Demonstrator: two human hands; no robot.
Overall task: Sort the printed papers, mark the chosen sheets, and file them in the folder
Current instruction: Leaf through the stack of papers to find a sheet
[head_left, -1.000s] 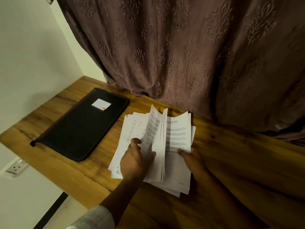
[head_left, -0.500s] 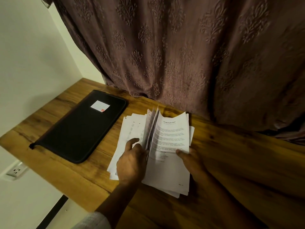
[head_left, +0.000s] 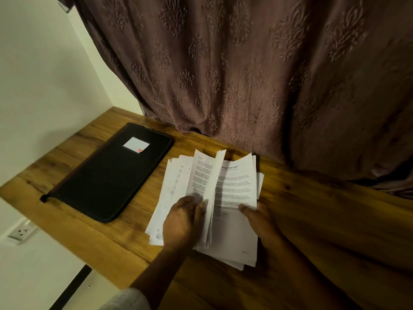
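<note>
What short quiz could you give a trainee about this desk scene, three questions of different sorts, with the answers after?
1. True or false: the black folder lies open on the wooden desk.
2. Multiple choice: the white label sits on (a) the paper stack, (b) the folder, (c) the curtain.
3. Fill in: the left hand lifts sheets of the paper stack while the right hand holds its ____ edge.

Key
1. False; it lies closed, flat, left of the papers.
2. b
3. right

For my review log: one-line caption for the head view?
Both hands leaf through printed papers beside closed black folder.
</note>
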